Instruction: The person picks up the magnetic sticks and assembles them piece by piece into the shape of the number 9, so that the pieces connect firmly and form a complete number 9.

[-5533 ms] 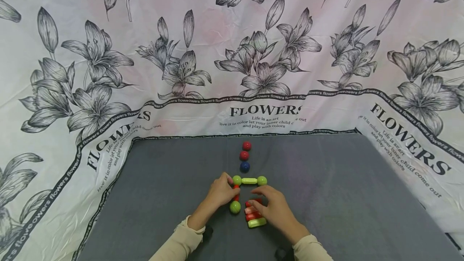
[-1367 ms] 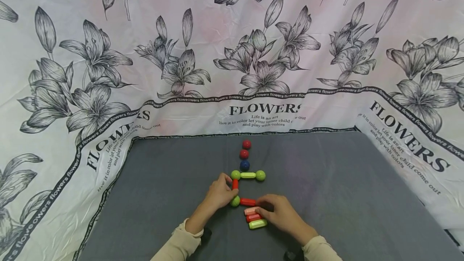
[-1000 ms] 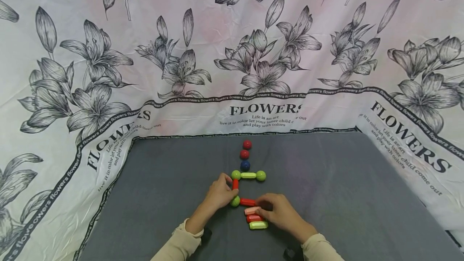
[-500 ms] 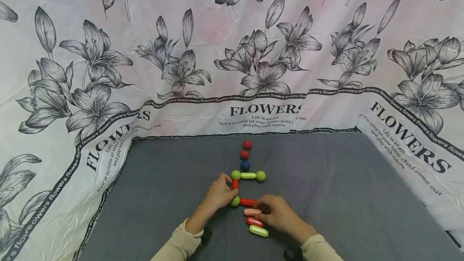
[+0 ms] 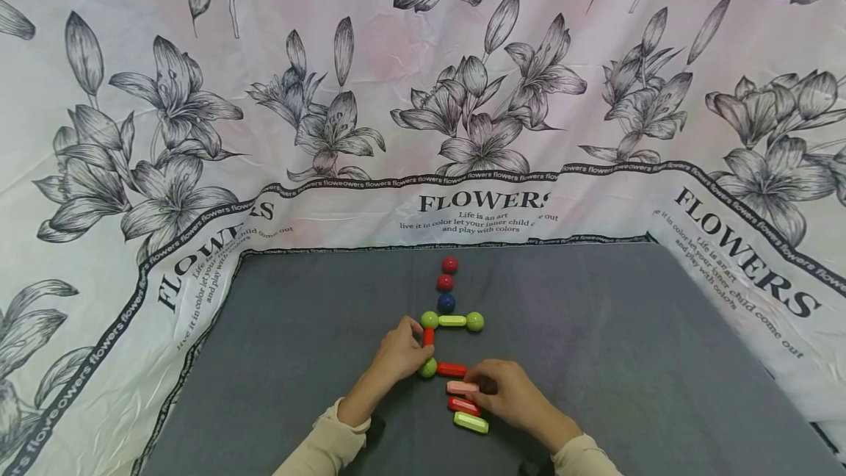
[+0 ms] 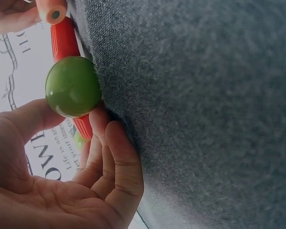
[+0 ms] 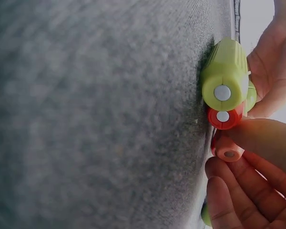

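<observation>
At the right hand (image 5: 507, 389), note thumb and fingers partly closed, with a pink rod (image 5: 460, 388) pinched between; contact with the grey tabletop (image 5: 568, 314) not discernible. Take all bearings in the head view from this rod. At 10 o'clock, find the left hand (image 5: 399, 351), curled with thumb and fingers about the near green ball (image 5: 428, 369) and upright red rod (image 5: 429, 336); probably so held to prevent the joint shifting. At 11 o'clock, see the crosswise red rod (image 5: 452, 369), one end at that ball. Near 6 o'clock, see a loose red rod (image 5: 464, 406), then a loose yellow-green rod (image 5: 471, 422), apparently set side by side for easy reach. Toward 12 o'clock, see a linked yellow-green rod (image 5: 452, 321) between two far green balls (image 5: 474, 322); beyond, a blue ball (image 5: 446, 303) and two red balls (image 5: 446, 283), possibly lined up out of the way. On rods and balls, no brand legible. On the floral cloth (image 5: 370, 219) at 12 o'clock, read "FLOWERS", "Life is an art" and "and play with colors"; at 10 and 2 o'clock, "FLOWERS" again, partly creased at 10.
</observation>
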`<action>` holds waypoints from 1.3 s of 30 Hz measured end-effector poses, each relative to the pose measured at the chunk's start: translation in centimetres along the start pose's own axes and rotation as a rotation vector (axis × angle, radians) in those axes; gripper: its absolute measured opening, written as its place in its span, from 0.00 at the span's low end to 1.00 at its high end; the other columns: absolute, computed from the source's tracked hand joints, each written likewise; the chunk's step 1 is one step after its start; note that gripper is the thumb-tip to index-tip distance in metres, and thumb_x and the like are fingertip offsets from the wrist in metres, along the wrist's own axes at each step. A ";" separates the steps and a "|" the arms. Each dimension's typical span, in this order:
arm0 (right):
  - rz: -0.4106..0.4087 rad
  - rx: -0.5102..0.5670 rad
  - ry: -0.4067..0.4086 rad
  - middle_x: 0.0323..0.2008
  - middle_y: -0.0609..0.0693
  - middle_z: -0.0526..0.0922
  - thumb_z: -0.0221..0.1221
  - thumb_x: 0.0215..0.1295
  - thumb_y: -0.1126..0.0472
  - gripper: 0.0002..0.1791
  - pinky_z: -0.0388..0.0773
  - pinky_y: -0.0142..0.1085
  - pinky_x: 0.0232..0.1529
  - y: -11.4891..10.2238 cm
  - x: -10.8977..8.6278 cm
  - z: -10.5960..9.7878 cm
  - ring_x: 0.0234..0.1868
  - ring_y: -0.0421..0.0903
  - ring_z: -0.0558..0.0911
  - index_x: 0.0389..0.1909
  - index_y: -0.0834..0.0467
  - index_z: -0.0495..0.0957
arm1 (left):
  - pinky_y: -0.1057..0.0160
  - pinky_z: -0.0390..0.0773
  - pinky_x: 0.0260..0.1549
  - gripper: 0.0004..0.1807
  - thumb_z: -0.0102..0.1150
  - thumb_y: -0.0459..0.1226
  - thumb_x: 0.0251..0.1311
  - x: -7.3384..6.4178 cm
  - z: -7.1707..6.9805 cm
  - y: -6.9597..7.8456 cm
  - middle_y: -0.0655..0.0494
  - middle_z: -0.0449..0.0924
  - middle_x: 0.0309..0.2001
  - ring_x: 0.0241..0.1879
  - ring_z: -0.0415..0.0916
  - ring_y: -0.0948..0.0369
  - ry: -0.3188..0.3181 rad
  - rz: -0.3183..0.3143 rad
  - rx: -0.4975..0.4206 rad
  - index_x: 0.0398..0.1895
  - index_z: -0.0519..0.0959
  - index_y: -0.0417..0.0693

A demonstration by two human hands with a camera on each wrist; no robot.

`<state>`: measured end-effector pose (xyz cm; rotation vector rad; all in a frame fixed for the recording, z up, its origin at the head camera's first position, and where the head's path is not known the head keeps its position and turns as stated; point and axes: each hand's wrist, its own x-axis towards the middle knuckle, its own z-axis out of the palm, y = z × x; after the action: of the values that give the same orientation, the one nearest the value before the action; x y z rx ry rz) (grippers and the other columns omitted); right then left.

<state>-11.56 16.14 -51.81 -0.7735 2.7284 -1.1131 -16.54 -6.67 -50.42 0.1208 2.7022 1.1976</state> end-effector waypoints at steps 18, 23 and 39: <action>0.040 0.015 0.267 0.35 0.41 0.84 0.71 0.58 0.62 0.10 0.80 0.29 0.33 -0.1 -0.6 0.3 0.33 0.30 0.79 0.41 0.51 0.85 | 0.63 0.69 0.24 0.18 0.66 0.41 0.59 -0.1 -0.1 0.5 0.56 0.82 0.26 0.22 0.73 0.62 -0.006 0.010 0.040 0.48 0.72 0.45; 0.061 0.014 0.315 0.35 0.41 0.85 0.72 0.57 0.63 0.12 0.82 0.29 0.35 -0.1 -0.5 0.0 0.34 0.31 0.81 0.41 0.50 0.85 | 0.62 0.68 0.24 0.18 0.65 0.41 0.59 0.2 -0.1 0.7 0.58 0.82 0.25 0.21 0.72 0.62 0.041 0.039 0.082 0.48 0.72 0.47; 0.087 0.061 0.468 0.35 0.43 0.86 0.74 0.52 0.66 0.13 0.82 0.30 0.34 0.6 -0.2 0.1 0.33 0.33 0.82 0.38 0.51 0.86 | 0.52 0.80 0.50 0.21 0.66 0.36 0.59 3.6 -0.1 2.6 0.51 0.82 0.53 0.53 0.79 0.55 0.059 0.371 0.247 0.56 0.78 0.49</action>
<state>-11.63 16.55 -52.35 -0.4211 3.0361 -1.5124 -20.08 -4.47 -48.96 0.6546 2.9567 0.9516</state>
